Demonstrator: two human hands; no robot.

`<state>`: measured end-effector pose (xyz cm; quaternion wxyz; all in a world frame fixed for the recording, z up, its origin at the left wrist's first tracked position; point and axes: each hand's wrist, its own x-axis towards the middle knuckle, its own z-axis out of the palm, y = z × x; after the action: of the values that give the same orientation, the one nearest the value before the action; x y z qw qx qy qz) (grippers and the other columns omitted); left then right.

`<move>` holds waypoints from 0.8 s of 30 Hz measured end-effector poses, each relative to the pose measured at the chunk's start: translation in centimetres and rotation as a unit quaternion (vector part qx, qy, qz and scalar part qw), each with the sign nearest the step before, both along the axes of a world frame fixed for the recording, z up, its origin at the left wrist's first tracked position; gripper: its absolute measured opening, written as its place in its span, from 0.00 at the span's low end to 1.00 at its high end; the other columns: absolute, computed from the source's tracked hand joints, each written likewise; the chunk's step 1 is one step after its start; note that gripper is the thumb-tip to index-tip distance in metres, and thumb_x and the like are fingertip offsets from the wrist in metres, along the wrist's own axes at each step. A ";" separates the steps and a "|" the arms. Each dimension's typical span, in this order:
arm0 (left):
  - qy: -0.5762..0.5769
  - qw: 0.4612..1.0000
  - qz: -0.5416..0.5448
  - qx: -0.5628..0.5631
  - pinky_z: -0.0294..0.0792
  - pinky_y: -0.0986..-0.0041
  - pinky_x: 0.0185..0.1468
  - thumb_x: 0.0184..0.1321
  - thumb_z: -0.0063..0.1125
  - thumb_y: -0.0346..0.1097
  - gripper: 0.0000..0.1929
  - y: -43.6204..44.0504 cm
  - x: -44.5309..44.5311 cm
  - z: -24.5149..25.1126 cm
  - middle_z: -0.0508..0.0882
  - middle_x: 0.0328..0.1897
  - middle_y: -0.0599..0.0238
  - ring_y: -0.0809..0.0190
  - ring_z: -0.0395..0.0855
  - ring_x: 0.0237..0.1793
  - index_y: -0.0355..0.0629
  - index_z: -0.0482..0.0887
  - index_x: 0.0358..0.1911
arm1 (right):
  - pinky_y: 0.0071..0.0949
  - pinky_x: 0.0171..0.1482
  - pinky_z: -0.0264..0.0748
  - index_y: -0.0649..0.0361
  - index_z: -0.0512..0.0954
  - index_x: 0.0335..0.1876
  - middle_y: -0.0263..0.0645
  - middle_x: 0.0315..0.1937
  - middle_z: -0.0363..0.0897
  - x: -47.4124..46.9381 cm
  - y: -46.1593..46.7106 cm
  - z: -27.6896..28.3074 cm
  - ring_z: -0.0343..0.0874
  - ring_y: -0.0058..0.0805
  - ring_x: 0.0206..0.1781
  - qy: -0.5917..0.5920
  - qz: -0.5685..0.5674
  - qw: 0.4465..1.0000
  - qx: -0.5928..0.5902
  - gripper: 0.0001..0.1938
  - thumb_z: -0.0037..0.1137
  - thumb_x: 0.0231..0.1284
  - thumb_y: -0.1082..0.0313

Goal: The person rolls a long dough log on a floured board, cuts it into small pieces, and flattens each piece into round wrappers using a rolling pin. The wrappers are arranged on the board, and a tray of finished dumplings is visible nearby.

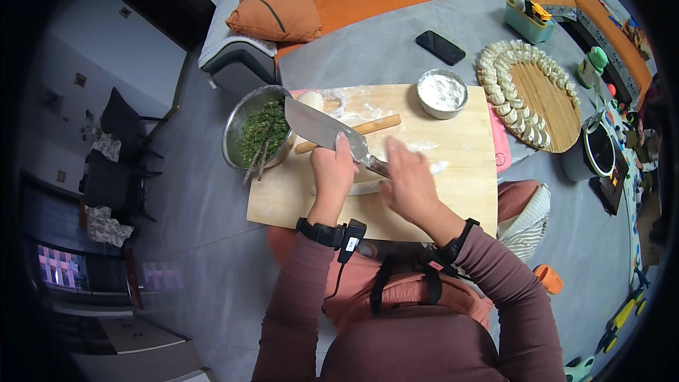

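Observation:
My left hand [331,175] grips a wide-bladed kitchen knife [323,127], the thumb lying on the blade near its handle. The blade points up and left, above a wooden board [297,199]. At the handle's end is my right hand [411,183], blurred; whether it grips the handle is unclear. A rope of dough [366,188] lies on the board under both hands, partly hidden. Behind the knife rests a wooden rolling pin [379,124]. A pale lump of dough [311,100] sits at the board's far left, partly covered by the blade.
At left stands a metal bowl [229,140] of chopped green filling [262,130] with chopsticks [256,162]. A bowl of flour [443,93] is at the board's far right. Beyond lie a phone [440,48] and a round wooden board [546,95] bearing several dumplings [498,98]. A bin [583,156] stands right.

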<state>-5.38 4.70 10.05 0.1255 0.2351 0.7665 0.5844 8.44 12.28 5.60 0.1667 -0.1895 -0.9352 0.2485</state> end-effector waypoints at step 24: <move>0.083 0.994 -0.051 -0.049 0.67 0.77 0.30 0.72 0.54 0.33 0.19 -4.3 0.9 0.6 0.86 0.25 0.66 0.75 0.73 0.22 0.31 0.76 0.62 | 0.25 0.31 0.67 0.58 0.69 0.42 0.32 0.28 0.69 -2.7 5.3 -2.1 0.66 0.22 0.27 0.166 -0.151 0.586 -0.779 0.13 0.37 0.79 0.57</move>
<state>-4.45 0.40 10.63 0.1024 0.3155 0.7887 0.5176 5.75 17.61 3.48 0.1428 -0.3411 -0.2980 0.8800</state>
